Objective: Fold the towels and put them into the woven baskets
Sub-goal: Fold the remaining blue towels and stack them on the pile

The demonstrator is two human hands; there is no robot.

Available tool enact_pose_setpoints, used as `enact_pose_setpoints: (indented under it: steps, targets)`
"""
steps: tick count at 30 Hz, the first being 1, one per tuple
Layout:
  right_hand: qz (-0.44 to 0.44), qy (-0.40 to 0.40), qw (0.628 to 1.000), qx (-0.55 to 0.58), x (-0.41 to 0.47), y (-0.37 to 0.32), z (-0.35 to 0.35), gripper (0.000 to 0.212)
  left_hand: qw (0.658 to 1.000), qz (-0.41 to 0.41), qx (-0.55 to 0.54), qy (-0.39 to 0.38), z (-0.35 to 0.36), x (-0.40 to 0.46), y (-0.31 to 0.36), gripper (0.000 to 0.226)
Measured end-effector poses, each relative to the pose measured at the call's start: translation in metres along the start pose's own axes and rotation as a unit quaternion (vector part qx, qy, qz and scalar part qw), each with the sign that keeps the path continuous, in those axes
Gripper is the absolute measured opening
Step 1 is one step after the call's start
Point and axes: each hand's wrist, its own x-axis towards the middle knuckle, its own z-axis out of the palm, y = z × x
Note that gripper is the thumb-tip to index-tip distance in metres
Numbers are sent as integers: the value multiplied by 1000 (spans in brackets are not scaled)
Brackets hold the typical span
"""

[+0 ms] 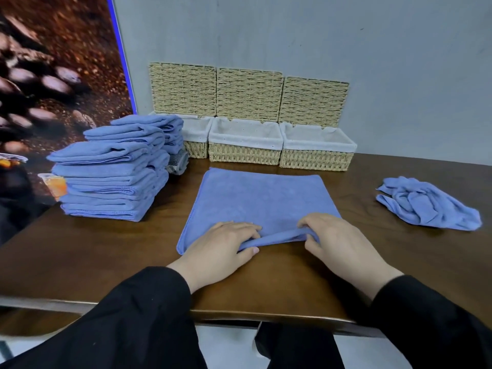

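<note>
1. Your left hand (221, 246) and right hand (338, 243) each pinch the near edge of the spread towel (261, 195), which lies flat on the table (106, 251) in front of you; the pinched edge is lifted into a small ridge between the two hands.
2. No fold is yet made in this towel; the first fold appears to be just starting.
3. At your left stands a tall stack of folded towels (111, 169), touching or just beside the left basket (195, 137); these are folded but not yet put away.
4. The middle basket (245, 141) and the right basket (316, 147) show only their white liners; the left basket is partly hidden by the stack, so you cannot tell whether it holds anything.
5. At your right lies a crumpled towel (426, 203), well apart from the spread one and still to be folded.
6. Judged so: folding is mostly done; all the basket filling remains.
</note>
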Motion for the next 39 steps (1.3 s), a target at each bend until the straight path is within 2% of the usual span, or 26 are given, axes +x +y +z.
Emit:
enact_pose_setpoints:
  steps: [3,7,10,14,18,21,28,31,35,39]
  targets:
    - [10,-31,999,15,-3,7,-8,28,999,-34,-35,5,-2,-1,2,27]
    - [37,-70,990,114,-8,4,-18,29,992,-87,-86,18,-6,-1,4,30]
    - [45,-103,990,91,-9,-5,-13,46,989,-103,-104,29,-7,-2,6,35]
    - [45,-28,998,-44,-3,-11,-1,31,988,-100,-116,30,-8,-3,7,37]
    - [105,-36,993,34,0,1,-11,24,986,-102,-132,30,-10,-3,7,37]
    - [120,-19,991,61,0,23,-29,27,985,-108,-134,29,-10,-2,7,35]
    - [48,-155,984,71,-18,40,-63,32,984,-83,-156,12,-8,-4,6,20]
    - [23,-208,974,84,-31,43,-57,7,994,-48,-98,3,-10,-6,8,24]
    - [-35,-127,988,74,-43,30,-41,33,997,35,52,53,-5,-10,15,53]
    - [-63,-138,984,91,-38,5,-17,42,993,79,87,29,6,-3,37,44]
